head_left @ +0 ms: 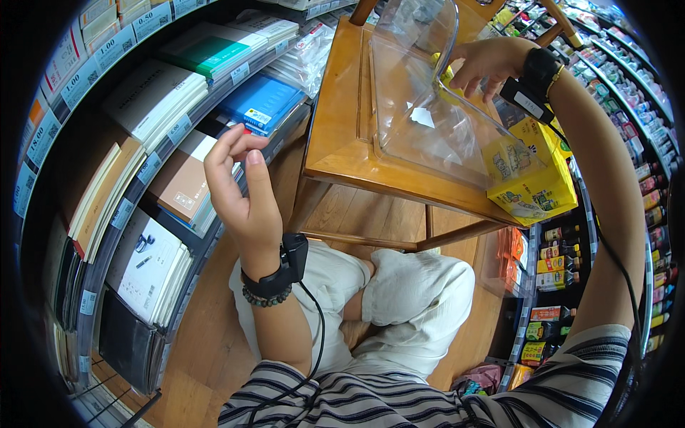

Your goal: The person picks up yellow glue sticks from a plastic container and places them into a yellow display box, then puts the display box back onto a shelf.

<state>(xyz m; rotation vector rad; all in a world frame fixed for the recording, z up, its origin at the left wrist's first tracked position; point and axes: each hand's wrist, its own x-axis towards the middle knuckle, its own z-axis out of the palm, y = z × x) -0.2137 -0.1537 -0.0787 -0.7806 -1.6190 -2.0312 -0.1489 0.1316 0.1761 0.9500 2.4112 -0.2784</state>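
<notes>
My left hand (243, 206) is raised in the air before the left shelf, its fingers loosely curled and apart with nothing in them. On the wooden chair (342, 152) ahead rests a clear plastic bin (404, 115). My right hand (489, 61) is at the bin's right side, fingers pointing down near its curved edge. Whether those fingers pinch the plastic or only hover by it is not plain. A white paper scrap (423, 117) shows through the bin. Below my right hand, a yellow printed carton (535, 179) sits at the chair's right corner, partly behind the clear plastic.
Stacked notebooks (155, 101) fill the shelf on the left, with price tags along its edges. Bottled goods (559, 251) line the right shelf. A clear holder with orange packets (511, 257) stands beyond my knee. Cables run from both wrist devices.
</notes>
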